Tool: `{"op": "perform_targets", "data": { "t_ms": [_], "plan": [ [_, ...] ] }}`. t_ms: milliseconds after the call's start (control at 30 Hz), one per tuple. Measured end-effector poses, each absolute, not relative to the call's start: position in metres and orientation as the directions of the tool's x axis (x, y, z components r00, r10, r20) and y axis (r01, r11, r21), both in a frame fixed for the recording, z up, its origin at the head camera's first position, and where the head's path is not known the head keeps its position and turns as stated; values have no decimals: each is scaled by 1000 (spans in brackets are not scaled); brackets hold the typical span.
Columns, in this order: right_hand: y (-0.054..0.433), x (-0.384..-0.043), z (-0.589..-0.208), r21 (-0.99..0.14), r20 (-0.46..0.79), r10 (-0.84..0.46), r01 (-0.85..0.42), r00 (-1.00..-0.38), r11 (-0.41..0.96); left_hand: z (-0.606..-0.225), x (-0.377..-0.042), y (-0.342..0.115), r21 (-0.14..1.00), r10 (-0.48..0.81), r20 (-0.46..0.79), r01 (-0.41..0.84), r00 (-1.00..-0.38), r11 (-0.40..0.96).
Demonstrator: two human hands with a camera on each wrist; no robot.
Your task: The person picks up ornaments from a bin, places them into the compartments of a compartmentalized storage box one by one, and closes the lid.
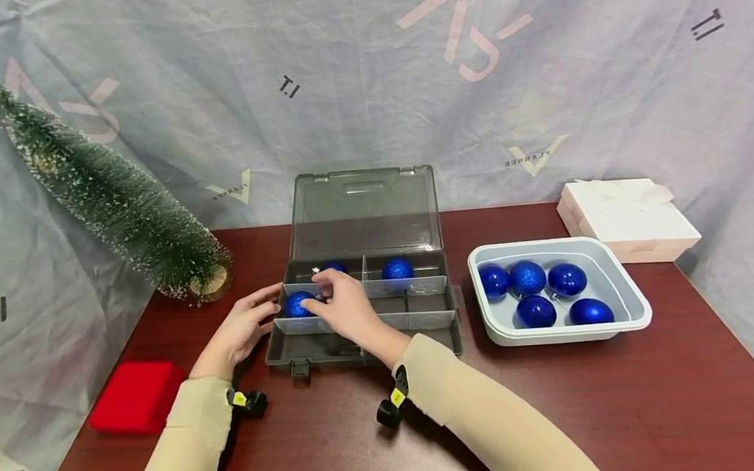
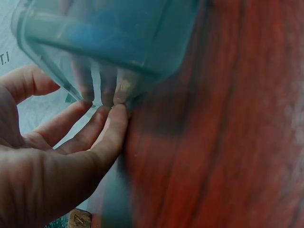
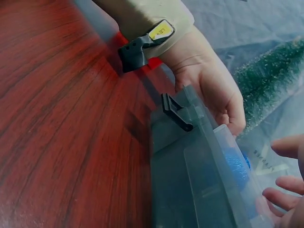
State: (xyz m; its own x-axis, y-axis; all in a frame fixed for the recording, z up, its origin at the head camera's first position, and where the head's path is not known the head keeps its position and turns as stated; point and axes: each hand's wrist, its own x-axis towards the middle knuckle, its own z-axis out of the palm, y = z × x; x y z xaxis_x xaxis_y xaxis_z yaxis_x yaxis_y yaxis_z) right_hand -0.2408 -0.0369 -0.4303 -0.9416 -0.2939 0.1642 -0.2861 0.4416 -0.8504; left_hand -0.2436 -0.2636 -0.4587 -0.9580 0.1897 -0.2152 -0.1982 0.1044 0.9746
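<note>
A grey see-through divided box [image 1: 430, 343] stands on the table with its lid up. My left hand [image 1: 246, 328] rests its fingertips against the box's left side; in the left wrist view those fingers [image 2: 111, 126] touch the outer wall. My right hand [image 1: 349, 310] is over the left compartments, fingers parted. Beside its thumb, a glittery blue bauble [image 1: 298, 304] sits in the middle-row left compartment. Behind it a second blue bauble [image 1: 335, 267] is partly hidden by the right hand. A third glittery bauble [image 1: 397, 268] lies in the back right compartment.
On the right, a white tub [image 1: 557, 334] holds several blue baubles [image 1: 527, 278]. A pale gift box [image 1: 625, 218] with a bow stands behind it. At the left are a frosted miniature tree [image 1: 111, 188] and a red box [image 1: 137, 397].
</note>
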Motion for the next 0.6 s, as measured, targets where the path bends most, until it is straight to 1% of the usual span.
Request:
{"op": "perform_targets", "data": {
  "t_ms": [167,333,600],
  "plan": [
    [-28,-238,-427,-889,196,-336,-312,-921,335,-459,-244,-265,974,180,-218,-202,-959,107],
    [-16,-236,-423,-874,278,-376,-395,-884,282,-457,-244,-264,974,177,-217,-200,-960,110],
    [9,-227,-406,-849,400,-401,-498,-824,177,-457,-243,-263,976,193,-216,-203,-957,82]
  ]
}}
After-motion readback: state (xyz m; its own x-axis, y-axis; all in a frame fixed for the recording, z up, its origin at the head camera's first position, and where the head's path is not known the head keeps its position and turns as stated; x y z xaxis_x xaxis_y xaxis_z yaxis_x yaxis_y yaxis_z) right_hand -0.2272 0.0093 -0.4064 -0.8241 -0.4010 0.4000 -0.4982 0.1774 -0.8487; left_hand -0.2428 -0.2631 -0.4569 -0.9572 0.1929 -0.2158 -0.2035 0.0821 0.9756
